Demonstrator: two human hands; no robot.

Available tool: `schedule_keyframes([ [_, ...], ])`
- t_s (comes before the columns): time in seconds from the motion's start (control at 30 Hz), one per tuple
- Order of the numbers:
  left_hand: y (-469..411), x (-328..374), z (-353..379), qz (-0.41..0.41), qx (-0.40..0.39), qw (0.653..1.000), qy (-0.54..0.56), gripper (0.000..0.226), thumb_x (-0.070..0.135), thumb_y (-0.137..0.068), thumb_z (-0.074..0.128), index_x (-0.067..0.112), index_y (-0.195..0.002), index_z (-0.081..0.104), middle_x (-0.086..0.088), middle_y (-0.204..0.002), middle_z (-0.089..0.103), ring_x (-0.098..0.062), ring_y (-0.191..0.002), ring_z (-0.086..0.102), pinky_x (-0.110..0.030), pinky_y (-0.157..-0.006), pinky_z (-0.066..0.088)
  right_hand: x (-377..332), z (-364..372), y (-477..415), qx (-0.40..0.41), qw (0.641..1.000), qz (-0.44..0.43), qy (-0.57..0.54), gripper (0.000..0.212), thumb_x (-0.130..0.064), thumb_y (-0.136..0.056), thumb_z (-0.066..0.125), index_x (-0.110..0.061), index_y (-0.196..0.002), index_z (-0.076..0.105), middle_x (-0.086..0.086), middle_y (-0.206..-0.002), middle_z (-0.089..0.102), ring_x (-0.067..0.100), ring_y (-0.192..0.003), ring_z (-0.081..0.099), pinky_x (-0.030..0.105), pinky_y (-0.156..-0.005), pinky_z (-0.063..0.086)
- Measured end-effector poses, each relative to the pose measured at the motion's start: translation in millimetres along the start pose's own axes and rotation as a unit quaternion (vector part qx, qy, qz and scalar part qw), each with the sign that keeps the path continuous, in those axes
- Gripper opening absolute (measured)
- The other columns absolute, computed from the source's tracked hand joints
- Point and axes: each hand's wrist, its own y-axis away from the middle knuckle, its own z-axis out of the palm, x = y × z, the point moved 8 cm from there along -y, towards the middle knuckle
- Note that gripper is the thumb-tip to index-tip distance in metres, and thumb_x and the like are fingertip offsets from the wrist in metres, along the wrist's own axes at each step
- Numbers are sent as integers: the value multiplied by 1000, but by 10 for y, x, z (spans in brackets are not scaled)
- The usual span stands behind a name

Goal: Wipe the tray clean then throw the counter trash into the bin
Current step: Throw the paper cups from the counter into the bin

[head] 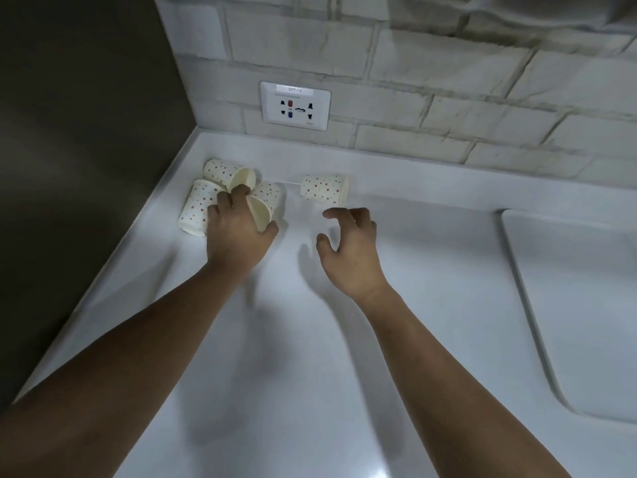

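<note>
A white surface point(310, 339) runs into a corner. Behind it stands a pale brick wall point(448, 81) with a socket point(295, 105); a dark panel point(69, 132) closes the left side.

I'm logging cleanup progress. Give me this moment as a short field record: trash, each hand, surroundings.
surface: white counter
trash: three-cup cluster of dotted paper cups in the left corner, all on their sides
lone cup: on its side, apart to the right
left hand: grips the cluster's right-hand cup
right hand: open, near the lone cup, not touching
wall: power socket
bin: not in view
</note>
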Motion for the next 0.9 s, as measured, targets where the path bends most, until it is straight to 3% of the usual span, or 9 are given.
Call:
schedule_keyframes([
  [0.13, 46, 46, -184, -9, 28, 991, 127, 75, 32, -69, 83, 8, -133, 52, -18, -120, 49, -38, -102, 55, -43, -92, 50, 109, 2, -372, 21, 999, 15, 35, 56, -17, -84, 63, -9, -137, 50, 12, -135, 42, 32, -125, 39, 31, -107, 27],
  [0.3, 96, 38, -332, -31, 19, 984, 174, 74, 37, -73, 82, 17, -138, 55, -9, -128, 44, -29, -118, 53, -31, -102, 43, 152, 144, -836, 0, 986, -12, 164, 75, -20, -81, 66, -19, -148, 34, 12, -151, 28, 35, -136, 29, 45, -103, 39],
  [0.5, 141, 8, -443, -67, -9, 977, 200, 72, 47, -75, 75, 21, -141, 61, 2, -122, 37, -6, -105, 49, -1, -94, 27, 160, 394, -1140, -65, 936, -112, 328, 71, -24, -80, 65, -15, -145, 38, 11, -145, 36, 35, -131, 34, 47, -98, 44],
  [0.6, 131, -25, -464, -72, -22, 975, 208, 73, 50, -73, 75, 24, -141, 62, 1, -125, 40, -10, -111, 53, -9, -99, 31, 147, 479, -1162, -83, 926, -121, 347, 64, -24, -80, 65, -14, -139, 42, 11, -136, 42, 34, -124, 39, 48, -94, 45],
  [0.73, 116, -77, -521, -78, -21, 968, 237, 71, 34, -77, 87, 26, -141, 57, 2, -131, 49, -6, -109, 52, -16, -98, 38, 172, 516, -1134, -87, 937, -106, 320, 69, -10, -78, 65, -16, -142, 41, 14, -137, 37, 35, -120, 39, 42, -89, 48],
  [0.9, 194, -134, -627, -111, -24, 941, 320, 71, 37, -71, 90, 31, -131, 54, 9, -121, 65, -14, -107, 66, -34, -93, 55, 146, 374, -1026, -72, 950, -64, 297, 78, -1, -75, 66, -23, -143, 36, 15, -133, 30, 36, -102, 42, 49, -101, 42],
])
